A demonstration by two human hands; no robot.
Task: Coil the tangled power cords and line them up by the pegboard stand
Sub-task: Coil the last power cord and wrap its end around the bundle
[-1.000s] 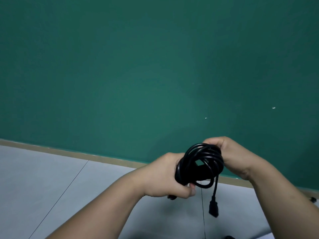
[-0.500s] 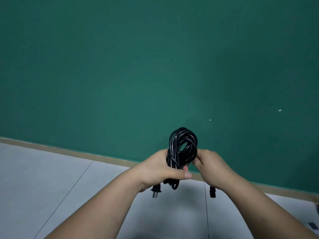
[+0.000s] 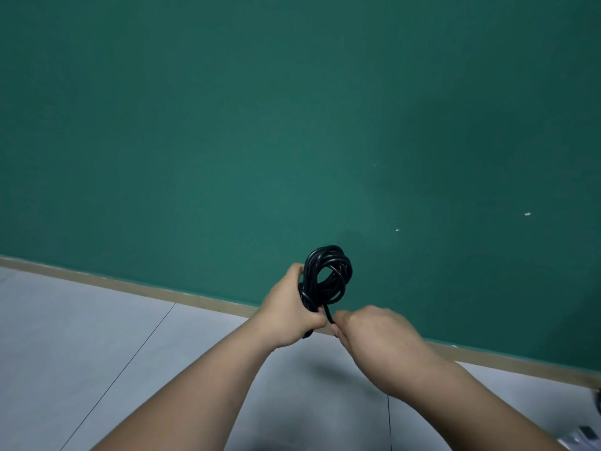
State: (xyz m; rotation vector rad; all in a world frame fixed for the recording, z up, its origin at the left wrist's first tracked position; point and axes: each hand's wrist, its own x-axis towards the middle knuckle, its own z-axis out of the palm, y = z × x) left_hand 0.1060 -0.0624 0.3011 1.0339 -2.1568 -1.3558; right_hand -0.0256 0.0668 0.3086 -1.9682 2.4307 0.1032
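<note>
Head camera shows me both bare forearms reaching out over a pale grey tiled floor toward a dark green wall, with a tan skirting strip running along the wall's foot.

My left hand grips a black power cord that is wound into a round bundle of glossy loops. The fingers and thumb are curled round the lower left part of the bundle. Most of the loops stand above and to the right of that fist, upright, with an open eye in the middle through which the green wall shows. A small dark bit of the cord pokes out beneath the heel of the left hand.

One single strand leaves the bottom of the bundle and slants down to the right, crossing the narrow gap between the two hands. My right hand sits just below and to the right of the coil, close beside the left hand, its back turned to the camera. Its fingers are curled in where the strand meets them, pinching it. I cannot see either plug end from here.

The whole bundle is held in the air in front of the wall, above the skirting line, touching neither floor nor wall. At the far right edge a dark object is cut off by the frame, too little of it showing to tell what it is.
</note>
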